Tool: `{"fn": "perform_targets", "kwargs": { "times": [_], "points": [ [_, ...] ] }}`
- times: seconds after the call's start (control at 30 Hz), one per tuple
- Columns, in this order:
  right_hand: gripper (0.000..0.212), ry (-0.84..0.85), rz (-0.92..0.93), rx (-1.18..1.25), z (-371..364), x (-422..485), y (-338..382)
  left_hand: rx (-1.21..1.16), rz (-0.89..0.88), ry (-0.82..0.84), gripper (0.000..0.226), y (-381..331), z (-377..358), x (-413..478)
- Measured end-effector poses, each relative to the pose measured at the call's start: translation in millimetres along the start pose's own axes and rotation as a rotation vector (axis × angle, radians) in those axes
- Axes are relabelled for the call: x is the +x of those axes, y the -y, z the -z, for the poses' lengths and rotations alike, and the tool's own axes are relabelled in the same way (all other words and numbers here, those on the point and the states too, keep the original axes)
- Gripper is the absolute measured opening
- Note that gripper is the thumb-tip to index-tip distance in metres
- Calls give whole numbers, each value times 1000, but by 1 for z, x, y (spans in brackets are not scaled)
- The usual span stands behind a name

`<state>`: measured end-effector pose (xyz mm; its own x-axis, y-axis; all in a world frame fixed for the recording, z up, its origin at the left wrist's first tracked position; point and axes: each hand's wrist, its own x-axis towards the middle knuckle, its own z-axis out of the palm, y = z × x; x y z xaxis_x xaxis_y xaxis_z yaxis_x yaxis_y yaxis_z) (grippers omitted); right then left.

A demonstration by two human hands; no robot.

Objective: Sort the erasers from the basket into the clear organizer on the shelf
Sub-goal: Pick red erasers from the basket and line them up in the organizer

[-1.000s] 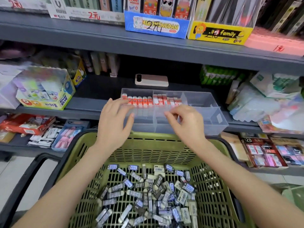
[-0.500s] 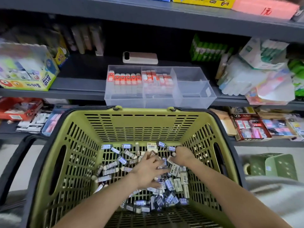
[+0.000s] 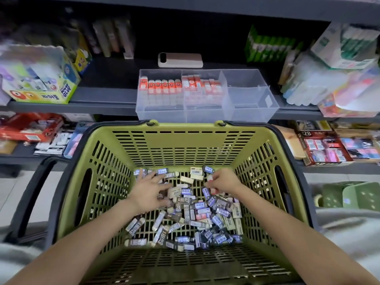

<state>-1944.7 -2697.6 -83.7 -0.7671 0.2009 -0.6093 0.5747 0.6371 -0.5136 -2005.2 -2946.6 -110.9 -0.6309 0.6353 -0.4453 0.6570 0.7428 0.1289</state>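
My left hand lies flat, fingers spread, on the erasers near the far wall of the green basket; nothing is clamped in it. My right hand has its fingertips pinched together over a pale eraser by the far right of the heap, though I cannot tell whether it is truly gripped. The risk, as I judge it: mixed kinds get scooped together, or small pieces slip through loose fingers on the way up to the clear organizer at the shelf's front edge; only its right compartments look empty. The erasers are small sleeved blocks, dark, blue and cream, some marked 2B, heaped across the basket floor.
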Motion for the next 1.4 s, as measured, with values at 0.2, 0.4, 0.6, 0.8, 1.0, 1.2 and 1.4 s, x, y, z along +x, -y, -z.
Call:
{"fn": "perform_targets", "kwargs": {
  "times": [0.2,0.4,0.6,0.8,1.0,1.2,1.4],
  "points": [
    [35,406,157,712,-16,-27,42,-1450,133,53,56,-70,28,-4],
    [28,110,253,-269,-37,-12,12,-1661,378,-76,28,-57,27,-9],
    [32,64,400,-580,-52,-6,-11,-1711,405,-124,25,-34,30,-11],
    [28,219,123,-437,-30,5,-6,-1676,377,-159,21,-31,27,-9],
    [45,222,247,-670,-40,0,-11,-1637,355,-143,18,-34,23,-5],
    [40,123,577,-791,-58,-4,-20,-1604,323,-139,17,-40,21,-6],
    [33,276,295,-305,-68,-9,-14,-1635,307,-143,18,-40,26,-9]
  ]
}}
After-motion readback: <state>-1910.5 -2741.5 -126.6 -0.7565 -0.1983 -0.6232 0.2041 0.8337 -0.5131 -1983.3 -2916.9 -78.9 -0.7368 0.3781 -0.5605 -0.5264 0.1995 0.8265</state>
